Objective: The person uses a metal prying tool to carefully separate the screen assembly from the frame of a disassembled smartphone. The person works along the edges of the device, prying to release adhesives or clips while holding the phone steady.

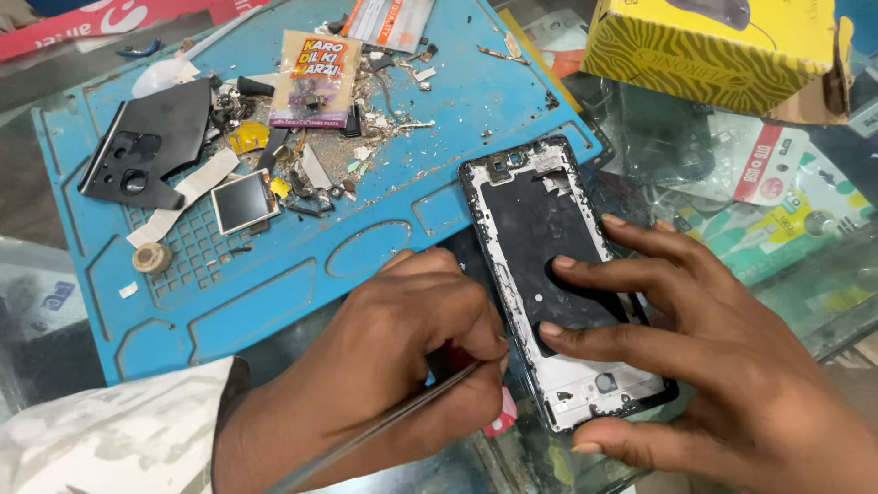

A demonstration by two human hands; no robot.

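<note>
Head view. The opened black smartphone frame with white inner plate (560,279) lies flat, partly on the blue silicone repair mat (302,265) and partly on the glass counter (823,302). Its long axis runs from upper left to lower right, slightly diagonal to the person.

The right hand (713,366) rests on the frame with its fingers (594,265) spread apart and pressed flat on the dark centre panel, pinning it down; they clamp nothing.

The left hand (402,357) is closed, its fingers together and clamped on a thin metal tool, tweezers or a pry pick (402,421). The tool's tip sits at the frame's left long edge, just beside the left fingertips. The frame lies immediately to the right of those fingers, touching or nearly so. Both hands are at the frame; the right lies on it.

Beyond the left fingers, well apart: a black rear cover (151,146), a small square display module (244,201), a parts packet (320,78) and loose debris. Beyond the right fingers stands a yellow patterned cardboard box (713,50).
</note>
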